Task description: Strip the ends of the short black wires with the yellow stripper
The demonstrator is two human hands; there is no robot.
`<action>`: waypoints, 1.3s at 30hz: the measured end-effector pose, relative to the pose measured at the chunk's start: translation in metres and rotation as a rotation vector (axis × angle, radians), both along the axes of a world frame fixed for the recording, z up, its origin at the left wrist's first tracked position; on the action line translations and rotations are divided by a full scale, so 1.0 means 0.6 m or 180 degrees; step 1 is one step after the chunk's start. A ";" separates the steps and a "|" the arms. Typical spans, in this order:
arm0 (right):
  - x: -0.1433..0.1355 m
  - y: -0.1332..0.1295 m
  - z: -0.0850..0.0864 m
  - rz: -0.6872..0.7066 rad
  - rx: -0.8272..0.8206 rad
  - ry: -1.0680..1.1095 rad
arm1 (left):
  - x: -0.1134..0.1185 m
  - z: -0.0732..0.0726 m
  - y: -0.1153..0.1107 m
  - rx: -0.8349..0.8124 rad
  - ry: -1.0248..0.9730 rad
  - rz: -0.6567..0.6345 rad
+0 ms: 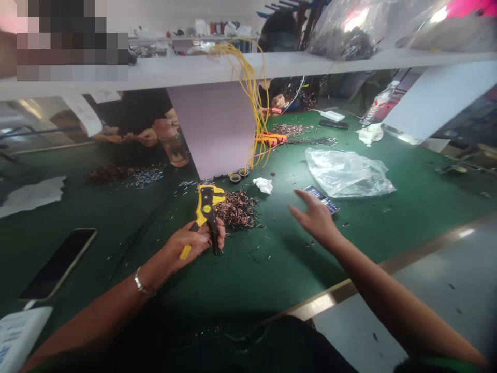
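My left hand (198,241) is wrapped round the handles of a yellow and black wire stripper (207,209), its jaws pointing up and away from me. Just beyond the tool lies a heap of short dark wire offcuts (238,210) on the green table. My right hand (314,215) hovers over the table with thumb and fingers apart and nothing visible in it. Close behind that hand is a small dark blue printed packet (322,199), partly covered by it. A crumpled white tissue (263,185) lies between the hands, farther back.
Yellow wires (252,98) hang from the white shelf (155,72). A clear plastic bag (349,173) lies at right. At left are a phone (60,264) and a white power bank (21,336). Tape rolls (235,178) sit by the divider (217,129). Co-workers' hands (145,137) show across the table.
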State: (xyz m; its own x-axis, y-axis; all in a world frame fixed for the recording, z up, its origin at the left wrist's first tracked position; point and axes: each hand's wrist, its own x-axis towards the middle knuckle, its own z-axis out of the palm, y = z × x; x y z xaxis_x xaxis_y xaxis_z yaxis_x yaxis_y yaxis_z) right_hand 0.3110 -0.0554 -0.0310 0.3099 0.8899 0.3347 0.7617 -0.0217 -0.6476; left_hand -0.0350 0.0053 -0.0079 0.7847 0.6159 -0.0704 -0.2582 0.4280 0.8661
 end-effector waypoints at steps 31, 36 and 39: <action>0.074 0.025 -0.089 -0.1248 -0.1170 -0.1367 | -0.002 -0.006 0.007 0.0066 0.0048 -0.0044; 0.082 0.031 -0.085 -0.1192 -0.1203 -0.1349 | 0.001 -0.001 0.004 -0.0009 0.0078 -0.0043; 0.089 0.051 -0.080 -0.1256 -0.1255 -0.1288 | 0.000 -0.001 0.004 0.0023 0.0070 -0.0060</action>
State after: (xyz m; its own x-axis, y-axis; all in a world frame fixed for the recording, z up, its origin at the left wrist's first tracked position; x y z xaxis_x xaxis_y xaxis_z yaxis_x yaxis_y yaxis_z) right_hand 0.3647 -0.0249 -0.0788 0.5546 0.8152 0.1668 0.8286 -0.5226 -0.2008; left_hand -0.0350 0.0075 -0.0084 0.7944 0.6016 -0.0832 -0.2312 0.4262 0.8746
